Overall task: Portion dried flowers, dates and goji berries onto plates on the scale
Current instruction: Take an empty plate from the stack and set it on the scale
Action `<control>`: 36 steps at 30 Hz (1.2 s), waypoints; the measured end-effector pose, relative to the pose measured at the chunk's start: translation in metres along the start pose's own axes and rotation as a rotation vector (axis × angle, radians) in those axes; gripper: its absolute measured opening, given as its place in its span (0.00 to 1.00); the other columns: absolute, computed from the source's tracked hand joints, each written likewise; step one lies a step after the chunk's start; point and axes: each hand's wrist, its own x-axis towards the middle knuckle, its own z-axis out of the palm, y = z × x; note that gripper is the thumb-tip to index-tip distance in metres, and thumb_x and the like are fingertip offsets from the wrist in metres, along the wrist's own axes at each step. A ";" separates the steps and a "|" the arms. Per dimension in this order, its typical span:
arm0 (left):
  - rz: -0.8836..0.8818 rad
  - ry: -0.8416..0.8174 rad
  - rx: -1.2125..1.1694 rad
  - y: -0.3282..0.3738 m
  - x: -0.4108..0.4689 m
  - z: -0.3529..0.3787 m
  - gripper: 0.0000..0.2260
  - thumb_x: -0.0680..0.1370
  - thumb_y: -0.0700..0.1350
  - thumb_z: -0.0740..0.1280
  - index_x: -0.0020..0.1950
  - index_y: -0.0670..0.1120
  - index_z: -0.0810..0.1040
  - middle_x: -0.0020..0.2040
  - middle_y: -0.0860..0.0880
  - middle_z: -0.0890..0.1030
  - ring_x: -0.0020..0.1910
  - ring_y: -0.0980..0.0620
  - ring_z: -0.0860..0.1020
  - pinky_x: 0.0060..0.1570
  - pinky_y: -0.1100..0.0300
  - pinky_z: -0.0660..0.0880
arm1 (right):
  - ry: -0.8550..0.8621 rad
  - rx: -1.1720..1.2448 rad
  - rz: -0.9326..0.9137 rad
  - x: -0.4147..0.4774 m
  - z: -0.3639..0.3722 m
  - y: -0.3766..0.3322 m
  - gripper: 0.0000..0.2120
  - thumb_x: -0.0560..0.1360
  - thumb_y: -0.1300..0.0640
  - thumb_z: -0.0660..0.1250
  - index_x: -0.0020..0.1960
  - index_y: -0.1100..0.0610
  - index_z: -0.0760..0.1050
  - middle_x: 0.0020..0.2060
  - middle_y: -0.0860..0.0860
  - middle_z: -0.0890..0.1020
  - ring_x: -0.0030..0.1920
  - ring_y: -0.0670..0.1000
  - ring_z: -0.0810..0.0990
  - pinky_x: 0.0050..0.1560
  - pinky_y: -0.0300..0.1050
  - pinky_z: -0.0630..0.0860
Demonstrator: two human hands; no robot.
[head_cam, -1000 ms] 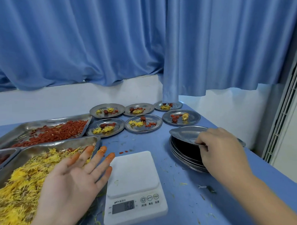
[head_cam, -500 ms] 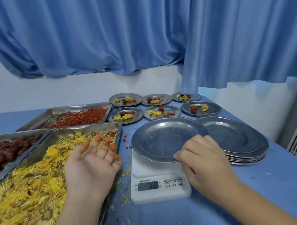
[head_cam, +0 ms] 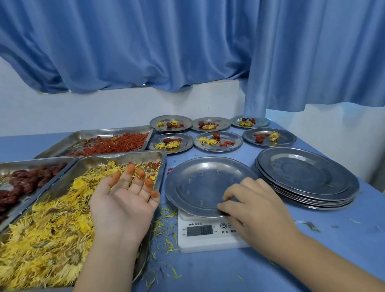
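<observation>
An empty steel plate (head_cam: 202, 185) lies on the white scale (head_cam: 204, 235), whose display shows digits. My right hand (head_cam: 256, 211) pinches the plate's near right rim with curled fingers. My left hand (head_cam: 125, 204) hovers palm up, fingers relaxed and orange-stained at the tips, over the tray of yellow dried flowers (head_cam: 43, 231). A tray of dates (head_cam: 17, 186) sits at the left and a tray of goji berries (head_cam: 112, 145) behind it.
A stack of empty steel plates (head_cam: 307, 178) stands right of the scale. Several filled plates (head_cam: 218, 141) sit in two rows at the back. Loose petals litter the blue table (head_cam: 215, 275). Blue curtains hang behind; the table's right edge is close.
My right hand carried a plate from the stack onto the scale and now holds its near rim. My left hand stayed over the flower tray. The view shifted left and down.
</observation>
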 end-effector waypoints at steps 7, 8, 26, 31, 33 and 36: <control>0.004 -0.001 0.030 -0.001 0.001 -0.001 0.10 0.75 0.50 0.61 0.48 0.47 0.79 0.40 0.49 0.79 0.35 0.50 0.77 0.40 0.56 0.70 | -0.127 0.069 0.095 -0.007 -0.018 0.004 0.11 0.61 0.47 0.80 0.37 0.51 0.82 0.36 0.46 0.79 0.29 0.50 0.76 0.31 0.40 0.72; 0.004 -0.002 0.032 -0.002 0.001 -0.001 0.10 0.75 0.50 0.61 0.48 0.47 0.79 0.40 0.49 0.79 0.35 0.50 0.77 0.40 0.56 0.70 | -0.142 0.081 0.100 -0.007 -0.020 0.005 0.11 0.62 0.47 0.79 0.37 0.51 0.81 0.37 0.46 0.79 0.28 0.50 0.76 0.31 0.40 0.71; 0.016 0.005 0.072 -0.002 0.001 -0.002 0.10 0.75 0.50 0.61 0.47 0.47 0.79 0.40 0.49 0.78 0.36 0.50 0.76 0.40 0.57 0.68 | -0.709 0.150 0.219 -0.011 -0.047 0.023 0.18 0.70 0.32 0.61 0.56 0.39 0.72 0.32 0.41 0.72 0.35 0.40 0.70 0.33 0.36 0.65; 0.017 0.004 0.078 -0.002 0.001 -0.002 0.10 0.74 0.50 0.62 0.47 0.47 0.79 0.40 0.49 0.78 0.36 0.50 0.76 0.39 0.57 0.69 | -0.758 0.158 0.258 -0.016 -0.039 0.019 0.26 0.68 0.29 0.61 0.62 0.38 0.64 0.34 0.42 0.75 0.35 0.39 0.72 0.31 0.36 0.64; 0.020 0.003 0.082 -0.002 0.001 -0.002 0.10 0.74 0.50 0.62 0.47 0.47 0.79 0.40 0.49 0.78 0.36 0.49 0.75 0.39 0.57 0.69 | -0.771 0.187 0.290 -0.017 -0.036 0.018 0.26 0.66 0.28 0.60 0.60 0.38 0.66 0.34 0.42 0.76 0.35 0.41 0.76 0.33 0.39 0.69; 0.024 -0.004 0.094 -0.002 0.001 -0.002 0.10 0.74 0.50 0.61 0.48 0.47 0.79 0.40 0.49 0.79 0.36 0.50 0.76 0.38 0.57 0.69 | -0.793 0.194 0.329 -0.016 -0.035 0.014 0.27 0.64 0.26 0.60 0.57 0.39 0.68 0.33 0.42 0.76 0.36 0.43 0.78 0.33 0.39 0.71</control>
